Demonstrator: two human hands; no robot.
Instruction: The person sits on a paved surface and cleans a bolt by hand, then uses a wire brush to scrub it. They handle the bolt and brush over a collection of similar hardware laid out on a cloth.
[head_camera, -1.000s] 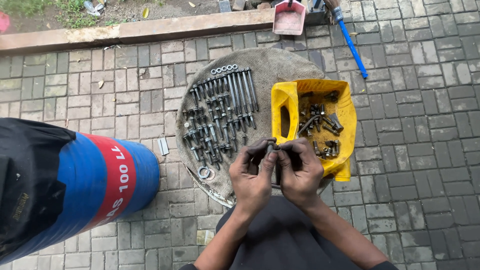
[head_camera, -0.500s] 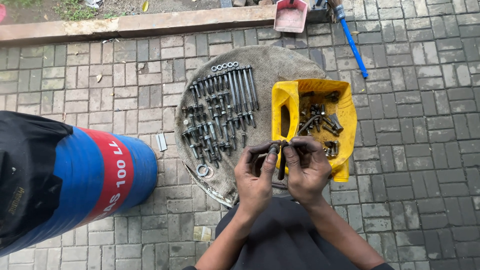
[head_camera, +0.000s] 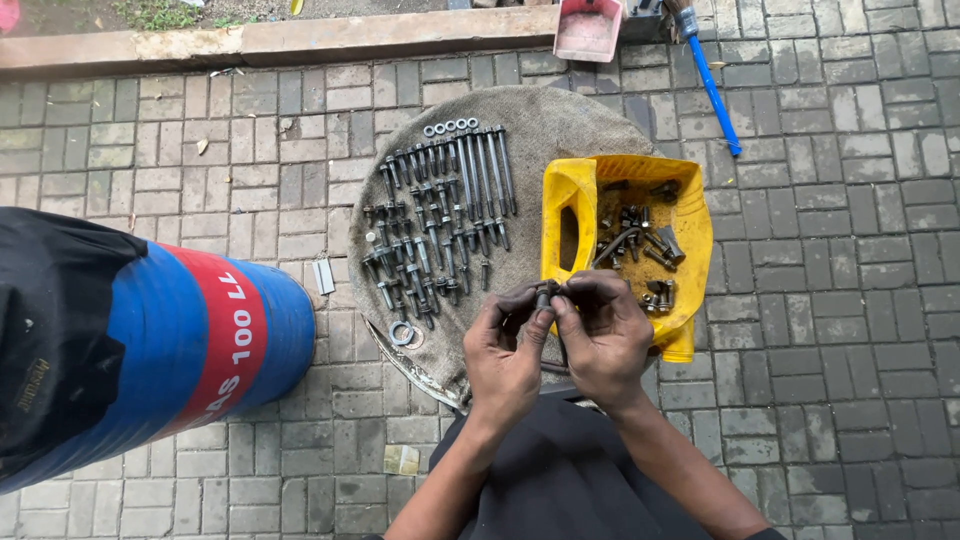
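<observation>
Down at your left, the big blue drum (head_camera: 150, 340) with its red band lies on its side on the grey brick paving (head_camera: 860, 330), its near end cut off by the frame edge. Next in size, the round burlap mat (head_camera: 560, 130) spreads in front of you, and on it rows of bolts (head_camera: 440, 220) are laid out in neat lines, with a string of washers (head_camera: 452, 127) along the top. Just right of them sits the cut-open yellow jerrycan (head_camera: 690, 240), with more loose dark hardware inside. Beyond the mat, a red dustpan (head_camera: 588, 30) and a blue-handled tool (head_camera: 712, 90) lie near the concrete kerb (head_camera: 300, 42).

Now your hands: your left hand (head_camera: 505, 350) and right hand (head_camera: 608, 335) meet over the mat's near edge, fingertips pinched together on a small dark bolt (head_camera: 544, 295) between them, just beside the jerrycan's handle. Both hands are closed on it. Your fingers cover most of that piece, so you can't make out its full shape.
</observation>
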